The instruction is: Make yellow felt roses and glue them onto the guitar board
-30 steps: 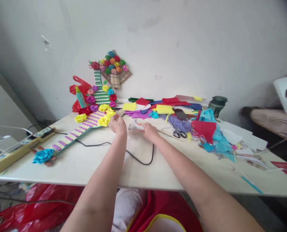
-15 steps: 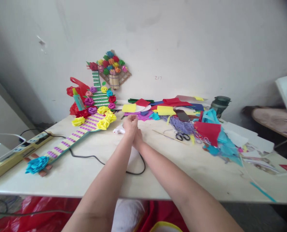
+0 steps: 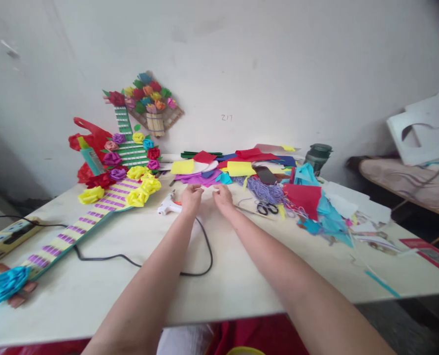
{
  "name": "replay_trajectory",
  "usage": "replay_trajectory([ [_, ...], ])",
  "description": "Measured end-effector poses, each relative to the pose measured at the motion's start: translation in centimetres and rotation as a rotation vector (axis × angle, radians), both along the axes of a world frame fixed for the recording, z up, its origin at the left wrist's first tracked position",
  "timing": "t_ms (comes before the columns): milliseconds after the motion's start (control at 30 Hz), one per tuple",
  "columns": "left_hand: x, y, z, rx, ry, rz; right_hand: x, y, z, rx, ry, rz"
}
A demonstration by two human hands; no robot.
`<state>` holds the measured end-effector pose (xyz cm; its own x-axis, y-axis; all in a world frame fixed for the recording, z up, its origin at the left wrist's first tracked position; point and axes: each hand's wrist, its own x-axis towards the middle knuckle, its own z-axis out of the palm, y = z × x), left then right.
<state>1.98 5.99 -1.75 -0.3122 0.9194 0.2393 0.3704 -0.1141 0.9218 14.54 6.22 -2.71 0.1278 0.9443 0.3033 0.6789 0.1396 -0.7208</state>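
Observation:
My left hand (image 3: 191, 197) is over the middle of the table, its fingers pinched together. A short gap to the right, my right hand (image 3: 223, 197) is pinched the same way. Whatever either hand has between its fingertips is too small to make out. Just left of my left hand, partly behind it, lies a white hot glue gun (image 3: 168, 205) with a bit of orange. Its black cord (image 3: 209, 246) loops under my left forearm. Beyond my fingers are purple sheets (image 3: 200, 177) and a yellow sheet (image 3: 182, 167).
A guitar-shaped craft (image 3: 75, 228) with paper flowers lies at left, beside a power strip (image 3: 8, 236). Another flowered craft (image 3: 132, 148) leans on the wall. Right of my hands are scissors (image 3: 267, 208), purple yarn (image 3: 265, 191), red sheet (image 3: 303, 199) and a dark bottle (image 3: 318, 158).
My hands, overlapping before, have drawn apart side by side, the right one moving clear of the left. More of the glue gun shows. The view has turned slightly right.

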Motion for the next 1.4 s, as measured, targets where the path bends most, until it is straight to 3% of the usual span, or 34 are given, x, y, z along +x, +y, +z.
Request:
replay_trajectory([
  [100, 0.7, -0.6, -0.1, -0.083, 0.058, -0.02, 2.7, 1.0, 0.2, -0.029, -0.121, -0.162],
  [200, 1.4, -1.7, 0.4, -0.151, 0.177, -0.004, 5.2, 1.6, 0.6, -0.061, -0.337, -0.23],
  [433, 2.4, -4.1, 2.2, -0.334, 0.457, 0.017, 8.2, 2.6, 1.0, -0.091, -0.625, -0.198],
  [700, 2.0, -4.2, 1.5, -0.309, 0.271, 0.023, 8.5, 5.2, 1.9, -0.118, -0.746, -0.078],
  [900, 1.9, -4.1, 1.0, -0.305, 0.232, 0.033, 8.4, 6.2, 2.5, -0.042, -0.616, -0.159],
  [1033, 2.0, -4.2, 1.3, -0.302, 0.287, -0.012, 8.7, 5.2, 3.7, 0.119, -0.473, -0.259],
  [1133, 2.1, -4.1, 1.5, -0.217, 0.286, -0.091, 8.7, 3.7, 4.7, 0.226, -0.321, -0.342],
  [1267, 2.4, -3.8, 1.5, -0.098, -0.041, -0.228, 8.3, 1.6, 5.0, 0.331, -0.019, -0.342],
  [1400, 2.5, -3.9, 1.3, -0.144, -0.4, -0.345, 7.3, 0.1, 4.6, 0.359, 0.429, -0.208],
])
